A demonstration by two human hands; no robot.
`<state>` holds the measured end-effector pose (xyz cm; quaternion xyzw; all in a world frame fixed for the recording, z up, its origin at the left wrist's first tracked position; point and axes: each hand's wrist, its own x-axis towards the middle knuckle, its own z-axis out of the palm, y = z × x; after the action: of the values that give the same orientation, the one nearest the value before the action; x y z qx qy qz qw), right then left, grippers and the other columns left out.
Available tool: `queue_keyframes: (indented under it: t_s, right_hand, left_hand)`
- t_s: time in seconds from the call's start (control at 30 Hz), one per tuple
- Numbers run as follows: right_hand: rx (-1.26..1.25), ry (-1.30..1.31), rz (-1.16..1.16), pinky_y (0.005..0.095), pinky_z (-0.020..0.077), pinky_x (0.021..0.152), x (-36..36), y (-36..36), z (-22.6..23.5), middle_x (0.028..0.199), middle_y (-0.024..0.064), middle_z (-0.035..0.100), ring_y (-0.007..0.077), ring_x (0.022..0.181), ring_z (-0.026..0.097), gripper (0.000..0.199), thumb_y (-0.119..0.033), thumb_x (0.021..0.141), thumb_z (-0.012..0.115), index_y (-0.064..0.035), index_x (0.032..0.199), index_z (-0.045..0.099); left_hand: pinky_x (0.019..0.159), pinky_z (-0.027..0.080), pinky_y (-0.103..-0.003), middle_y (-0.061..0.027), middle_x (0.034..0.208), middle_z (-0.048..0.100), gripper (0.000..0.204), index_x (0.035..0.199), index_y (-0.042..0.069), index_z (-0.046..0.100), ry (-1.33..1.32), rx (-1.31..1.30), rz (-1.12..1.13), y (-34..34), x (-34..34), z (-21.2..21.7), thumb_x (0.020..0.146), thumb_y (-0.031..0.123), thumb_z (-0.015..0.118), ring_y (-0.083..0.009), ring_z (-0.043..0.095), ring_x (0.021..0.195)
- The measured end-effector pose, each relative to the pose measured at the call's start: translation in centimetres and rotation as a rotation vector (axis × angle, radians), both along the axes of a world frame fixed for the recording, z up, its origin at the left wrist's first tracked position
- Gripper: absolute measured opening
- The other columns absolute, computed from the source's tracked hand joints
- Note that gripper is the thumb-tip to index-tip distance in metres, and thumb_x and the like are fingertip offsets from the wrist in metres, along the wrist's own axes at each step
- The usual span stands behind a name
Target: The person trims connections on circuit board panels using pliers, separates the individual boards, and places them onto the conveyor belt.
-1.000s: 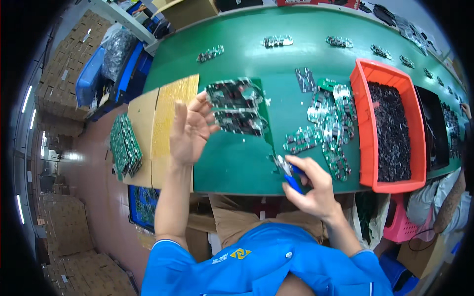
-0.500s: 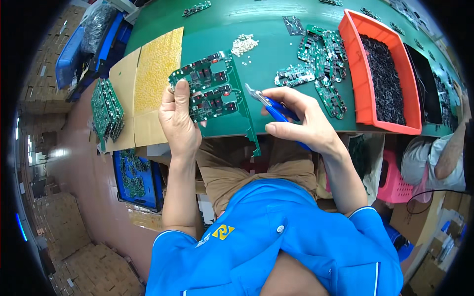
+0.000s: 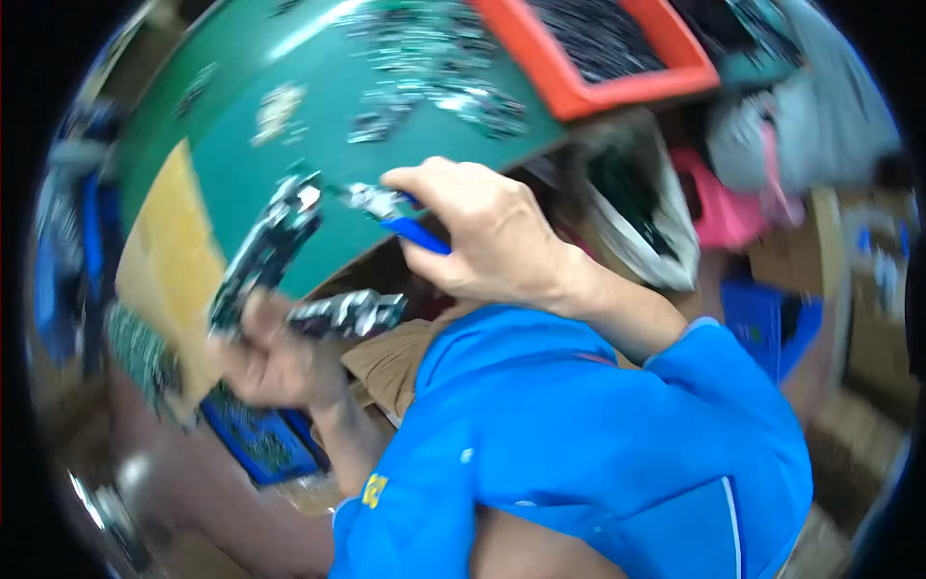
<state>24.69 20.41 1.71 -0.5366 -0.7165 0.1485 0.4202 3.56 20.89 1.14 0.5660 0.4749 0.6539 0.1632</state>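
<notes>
Two narrow circuit board pieces fan out from my left hand (image 3: pixel 280 362), which is closed on them and smeared by motion. The longer board (image 3: pixel 268 246) points up over the green table; the shorter board (image 3: pixel 355 314) sticks out to the right in front of my lap. In my right hand (image 3: pixel 497 227) is a pair of blue-handled cutters (image 3: pixel 421 234). Their metal jaws (image 3: pixel 371 200) point left, close to the upper end of the longer board; blur hides whether they touch it.
On the green table (image 3: pixel 227 135) lie a pile of small pale parts (image 3: pixel 280 111) and several loose circuit boards (image 3: pixel 434 58). A red bin (image 3: pixel 617 96) holds dark parts. Yellowed cardboard (image 3: pixel 169 251) stands left beside stacked boards (image 3: pixel 140 352); a blue crate (image 3: pixel 256 439) sits below. Another person's grey clothing (image 3: pixel 810 125) shows at right.
The view has swung, shifting the table up and left. The panel in my left hand now shows as two pieces spread apart. Its long green edge strip is no longer visible.
</notes>
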Motion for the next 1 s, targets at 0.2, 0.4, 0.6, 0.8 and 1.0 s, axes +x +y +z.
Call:
queue_keyframes:
  t_s: [0.2, 0.4, 0.6, 0.8, 1.0]
  right_hand:
    - [-0.496, -0.152, -0.018, 0.0411, 0.0548, 0.079, 11.6, -8.9, 1.7, 0.101, 0.0114, 0.069, 0.0306, 0.096, 0.068, 0.039, -0.017, 0.074, 0.07, -0.0079, 0.111, 0.066]
    - [-0.629, -0.595, -0.609, 0.0457, 0.0541, 0.084, 20.8, -11.3, -4.0, 0.11, 0.0203, 0.068, 0.0366, 0.099, 0.067, 0.052, -0.022, 0.071, 0.071, -0.0058, 0.119, 0.065]
    - [-0.52, -0.167, -0.197, 0.0345, 0.0524, 0.08, 13.3, -7.0, 1.2, 0.103, 0.0158, 0.069, 0.0263, 0.092, 0.067, 0.048, -0.016, 0.072, 0.073, -0.0025, 0.118, 0.066]
    - [-0.022, 0.1, 0.357, 0.0309, 0.0501, 0.075, 1.1, 1.5, 0.3, 0.106, 0.0118, 0.067, 0.0241, 0.09, 0.063, 0.057, -0.005, 0.068, 0.077, -0.0038, 0.123, 0.064]
    - [0.143, 0.222, 0.385, 0.036, 0.0524, 0.071, -4.8, 6.1, -1.1, 0.102, 0.0138, 0.07, 0.0283, 0.082, 0.066, 0.053, -0.008, 0.067, 0.078, -0.0027, 0.118, 0.066]
  left_hand:
    - [0.061, 0.042, -0.018, 0.0002, 0.084, 0.06, 0.015, 0.092, 0.005, 0.059, -0.379, -0.41, -0.474, -2.1, 1.9, -2.9, 0.093, 0.011, 0.073, -0.0049, 0.053, 0.067]
    - [0.075, 0.049, -0.022, -0.0023, 0.099, 0.067, 0.014, 0.103, 0.001, 0.065, -0.543, -0.749, -0.479, -1.5, 2.5, -2.9, 0.095, 0.011, 0.071, -0.0062, 0.06, 0.083]
    - [0.066, 0.054, -0.022, -0.0019, 0.096, 0.069, 0.017, 0.105, 0.003, 0.066, -0.696, -0.566, -0.568, 2.0, -2.4, 0.5, 0.096, 0.016, 0.07, -0.0049, 0.061, 0.078]
    - [0.063, 0.057, -0.025, -0.0047, 0.09, 0.072, 0.016, 0.102, 0.004, 0.066, -0.64, -0.474, -0.466, 7.8, -9.4, 3.6, 0.098, 0.02, 0.067, -0.01, 0.068, 0.072]
    - [0.075, 0.051, -0.023, -0.0012, 0.093, 0.067, 0.023, 0.111, 0.0, 0.066, 0.195, -0.409, -0.2, 19.0, -18.9, 10.2, 0.102, 0.02, 0.061, -0.0072, 0.062, 0.083]
